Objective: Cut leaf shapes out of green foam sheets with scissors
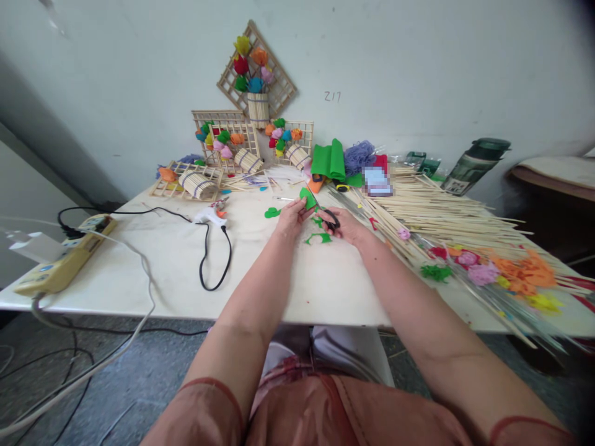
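Note:
My left hand (295, 218) pinches a small piece of green felt or paper (307, 198) above the middle of the white table. Black-handled scissors (331, 219) are in my right hand (344, 227), their blades pointing at the green piece's edge. Whether the blades touch it I cannot make out. Just below the hands lie curved green scraps (320, 238). A cut green shape (272, 212) rests to the left of my left hand.
A glue gun (211, 217) and a power strip (67, 257) with cables lie left. Behind stand stick lattices with flowers (257, 68) and a green roll (328, 160). Thin wooden sticks (432, 204), orange petals (525, 272) and a dark bottle (476, 166) occupy the right.

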Motion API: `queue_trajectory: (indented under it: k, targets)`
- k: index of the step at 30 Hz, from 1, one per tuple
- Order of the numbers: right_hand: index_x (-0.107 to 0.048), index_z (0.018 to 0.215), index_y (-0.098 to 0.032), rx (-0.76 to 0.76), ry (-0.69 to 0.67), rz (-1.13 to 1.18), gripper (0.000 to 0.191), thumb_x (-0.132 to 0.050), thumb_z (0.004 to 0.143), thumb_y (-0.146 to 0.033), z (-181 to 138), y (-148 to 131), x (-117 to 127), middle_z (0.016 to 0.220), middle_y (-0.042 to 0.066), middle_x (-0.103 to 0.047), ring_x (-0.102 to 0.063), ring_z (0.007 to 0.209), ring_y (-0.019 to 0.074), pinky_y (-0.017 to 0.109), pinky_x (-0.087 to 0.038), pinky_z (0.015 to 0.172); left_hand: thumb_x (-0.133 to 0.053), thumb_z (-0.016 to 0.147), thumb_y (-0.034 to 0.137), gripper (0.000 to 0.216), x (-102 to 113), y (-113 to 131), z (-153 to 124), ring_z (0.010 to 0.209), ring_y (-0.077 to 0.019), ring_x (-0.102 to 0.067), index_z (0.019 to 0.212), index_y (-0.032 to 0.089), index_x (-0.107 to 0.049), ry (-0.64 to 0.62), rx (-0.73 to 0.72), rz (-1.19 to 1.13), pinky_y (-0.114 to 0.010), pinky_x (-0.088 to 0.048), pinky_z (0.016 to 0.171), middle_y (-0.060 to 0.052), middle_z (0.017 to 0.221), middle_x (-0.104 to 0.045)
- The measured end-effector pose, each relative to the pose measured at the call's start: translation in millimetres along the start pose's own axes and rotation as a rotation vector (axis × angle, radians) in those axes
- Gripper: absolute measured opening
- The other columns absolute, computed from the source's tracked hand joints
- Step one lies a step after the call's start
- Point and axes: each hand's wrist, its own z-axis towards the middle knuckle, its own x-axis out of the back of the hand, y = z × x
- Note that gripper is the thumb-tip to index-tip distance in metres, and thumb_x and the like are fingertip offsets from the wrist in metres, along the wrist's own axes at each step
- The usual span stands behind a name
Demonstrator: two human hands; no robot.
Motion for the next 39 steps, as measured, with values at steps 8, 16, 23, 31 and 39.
queue_trajectory:
  k: [8, 16, 23, 31, 39]
  targets:
    - [-0.059, 0.079, -0.016, 0.012, 0.012, -0.004, 0.022, -0.068, 0.081, -0.036, 0.8, 2.1, -1.6, 0.054, -0.004, -0.054, -0.043, 0.036, 0.0051, 0.016, -0.02, 0.027, -0.064, 0.082, 0.011, 0.008, 0.0, -0.8, 2.1, 0.068, -0.0084, -0.067, 0.075, 0.015, -0.061, 0.018, -0.002, 0.016, -0.023, -0.056, 0.08, 0.0, 0.069, -0.068]
    - [-0.058, 0.078, -0.017, 0.006, 0.012, 0.009, 0.021, -0.068, 0.08, -0.035, 0.8, 1.5, -3.1, 0.054, -0.004, -0.052, -0.041, 0.035, 0.0052, 0.017, -0.018, 0.028, -0.059, 0.084, 0.009, 0.011, 1.0, -2.4, 3.8, 0.073, -0.0094, -0.068, 0.074, 0.014, -0.061, 0.02, -0.008, -0.003, -0.026, -0.055, 0.086, 0.0, 0.069, -0.068]
    - [-0.06, 0.078, -0.016, -0.008, 0.017, 0.03, 0.02, -0.069, 0.078, -0.033, -1.4, -1.4, -5.1, 0.053, -0.004, -0.05, -0.04, 0.036, 0.0052, 0.017, -0.017, 0.029, -0.06, 0.082, 0.009, 0.01, 1.8, -2.1, 4.9, 0.071, -0.0096, -0.068, 0.074, 0.014, -0.061, 0.022, -0.007, -0.006, -0.024, -0.056, 0.082, 0.0, 0.069, -0.068]
    - [-0.058, 0.071, -0.017, -0.011, 0.048, 0.041, 0.019, -0.069, 0.077, -0.03, -0.5, -3.4, -8.6, 0.051, -0.004, -0.048, -0.037, 0.038, 0.0062, 0.018, -0.021, 0.032, -0.061, 0.081, 0.008, 0.006, 1.5, -1.9, 4.4, 0.074, -0.0106, -0.069, 0.077, 0.013, -0.061, 0.035, -0.004, -0.043, -0.027, -0.056, 0.087, 0.0, 0.069, -0.069]
    - [-0.058, 0.064, -0.016, -0.021, 0.076, 0.092, 0.024, -0.075, 0.072, -0.031, 1.7, -3.8, -11.1, 0.049, -0.003, -0.045, -0.036, 0.04, 0.0056, 0.017, -0.025, 0.035, -0.059, 0.081, 0.005, 0.013, 1.6, -2.1, 4.8, 0.061, -0.0084, -0.066, 0.073, 0.014, -0.06, 0.02, -0.003, -0.128, -0.025, -0.058, 0.081, 0.002, 0.063, -0.067]
